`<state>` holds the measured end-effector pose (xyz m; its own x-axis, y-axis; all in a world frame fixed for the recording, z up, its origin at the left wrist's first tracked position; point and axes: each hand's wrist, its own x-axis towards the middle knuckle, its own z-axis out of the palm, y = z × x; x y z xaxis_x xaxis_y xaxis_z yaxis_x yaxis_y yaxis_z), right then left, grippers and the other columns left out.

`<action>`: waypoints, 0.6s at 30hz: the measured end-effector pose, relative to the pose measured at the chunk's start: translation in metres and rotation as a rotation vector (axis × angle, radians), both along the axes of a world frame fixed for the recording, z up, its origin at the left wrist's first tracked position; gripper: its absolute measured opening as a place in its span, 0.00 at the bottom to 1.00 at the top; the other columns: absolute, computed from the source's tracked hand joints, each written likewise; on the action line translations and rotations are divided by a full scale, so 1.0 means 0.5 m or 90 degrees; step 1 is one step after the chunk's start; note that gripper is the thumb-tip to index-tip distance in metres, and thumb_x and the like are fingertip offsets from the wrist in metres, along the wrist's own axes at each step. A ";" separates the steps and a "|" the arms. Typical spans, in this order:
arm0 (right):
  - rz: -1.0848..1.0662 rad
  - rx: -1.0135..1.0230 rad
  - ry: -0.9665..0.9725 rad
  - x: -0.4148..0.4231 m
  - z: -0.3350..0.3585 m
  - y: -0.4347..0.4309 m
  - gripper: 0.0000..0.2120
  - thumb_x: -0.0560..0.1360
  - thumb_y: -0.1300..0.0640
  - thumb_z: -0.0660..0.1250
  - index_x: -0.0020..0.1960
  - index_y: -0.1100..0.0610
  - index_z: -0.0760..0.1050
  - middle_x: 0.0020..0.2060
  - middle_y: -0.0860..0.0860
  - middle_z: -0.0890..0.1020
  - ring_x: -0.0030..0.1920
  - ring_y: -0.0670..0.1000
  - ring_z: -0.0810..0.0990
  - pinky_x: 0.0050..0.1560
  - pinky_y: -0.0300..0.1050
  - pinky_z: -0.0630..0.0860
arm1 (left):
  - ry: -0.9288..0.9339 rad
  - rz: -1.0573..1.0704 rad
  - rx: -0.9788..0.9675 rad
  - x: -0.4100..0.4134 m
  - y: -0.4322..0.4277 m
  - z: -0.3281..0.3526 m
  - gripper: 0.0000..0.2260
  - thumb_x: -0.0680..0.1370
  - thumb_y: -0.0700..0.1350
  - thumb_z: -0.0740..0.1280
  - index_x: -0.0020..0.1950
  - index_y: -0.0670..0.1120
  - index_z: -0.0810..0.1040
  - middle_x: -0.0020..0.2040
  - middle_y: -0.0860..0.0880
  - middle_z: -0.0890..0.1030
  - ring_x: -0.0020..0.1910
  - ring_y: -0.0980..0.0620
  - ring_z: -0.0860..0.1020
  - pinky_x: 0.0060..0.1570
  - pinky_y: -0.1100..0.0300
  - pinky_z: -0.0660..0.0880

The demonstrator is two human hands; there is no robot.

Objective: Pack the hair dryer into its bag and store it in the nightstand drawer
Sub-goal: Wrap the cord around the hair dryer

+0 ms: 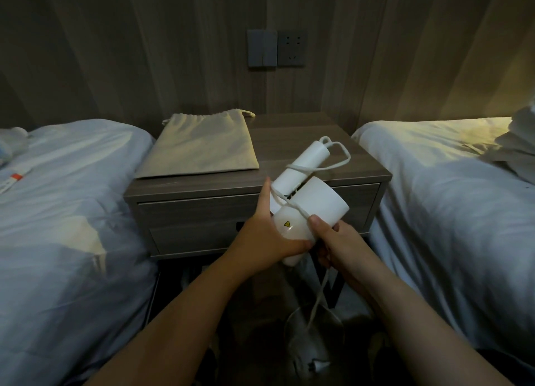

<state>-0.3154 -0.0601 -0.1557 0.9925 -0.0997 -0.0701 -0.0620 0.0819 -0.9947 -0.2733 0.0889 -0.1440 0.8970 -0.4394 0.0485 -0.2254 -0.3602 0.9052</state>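
Nearest to me, the white power cord (318, 296) hangs from my hands toward the dim floor, where its plug (318, 366) lies. My left hand (270, 235) wraps the lower body of the white plastic hair dryer (307, 209), thumb under it and index finger stretched up along its side, so that grip is clenched on the dryer. My right hand (337, 241) is closed too, its grip pinching the cord against the dryer's body with the thumb on top. The dryer is held in the air in front of the grey wood-grain nightstand (304, 151), its handle folded and pointing up and away from me, with the cord looped once around the handle and arching past its far end. Behind the dryer, the nightstand drawer (202, 212) is shut. On the left half of the surface lies the flat beige cloth drawstring bag (199, 147), its gathered mouth toward the wall, well apart from the dryer. A bed with white bedding (63, 200) flanks the nightstand on my left and another white bed (451, 189) on my right. On the far wooden wall panel sit a grey switch plate (262, 48) and a dark socket (291, 48) side by side.
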 end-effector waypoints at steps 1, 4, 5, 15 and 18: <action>0.010 -0.004 -0.006 0.000 0.003 0.001 0.05 0.76 0.55 0.63 0.43 0.55 0.71 0.18 0.42 0.77 0.20 0.38 0.74 0.21 0.29 0.67 | 0.002 0.008 -0.010 -0.001 -0.001 0.000 0.57 0.64 0.46 0.78 0.74 0.56 0.36 0.73 0.50 0.63 0.59 0.60 0.67 0.56 0.62 0.67; 0.031 -0.037 -0.016 0.004 0.008 0.000 0.05 0.76 0.57 0.63 0.42 0.55 0.69 0.17 0.41 0.76 0.19 0.37 0.74 0.21 0.28 0.67 | -0.002 0.029 -0.031 -0.001 -0.006 0.001 0.55 0.64 0.44 0.78 0.75 0.55 0.38 0.73 0.51 0.63 0.57 0.62 0.67 0.54 0.64 0.66; 0.034 -0.048 -0.011 0.003 0.011 -0.001 0.06 0.76 0.56 0.63 0.41 0.54 0.69 0.17 0.41 0.75 0.19 0.37 0.73 0.21 0.28 0.67 | -0.004 0.031 -0.031 0.000 -0.008 0.001 0.55 0.63 0.44 0.78 0.75 0.55 0.39 0.73 0.51 0.63 0.57 0.62 0.67 0.54 0.64 0.66; 0.107 0.034 0.054 0.013 0.032 -0.069 0.22 0.77 0.44 0.53 0.48 0.61 0.76 0.32 0.54 0.79 0.25 0.49 0.68 0.27 0.42 0.63 | -0.007 0.064 -0.023 0.014 0.020 0.025 0.54 0.63 0.46 0.78 0.74 0.62 0.42 0.70 0.53 0.67 0.59 0.55 0.72 0.54 0.59 0.70; 0.123 -0.050 0.037 0.010 0.039 -0.080 0.18 0.77 0.49 0.57 0.43 0.63 0.77 0.27 0.55 0.76 0.23 0.49 0.67 0.26 0.42 0.63 | -0.017 0.071 -0.019 0.014 0.021 0.028 0.53 0.63 0.46 0.78 0.74 0.61 0.42 0.71 0.53 0.65 0.60 0.55 0.70 0.57 0.58 0.68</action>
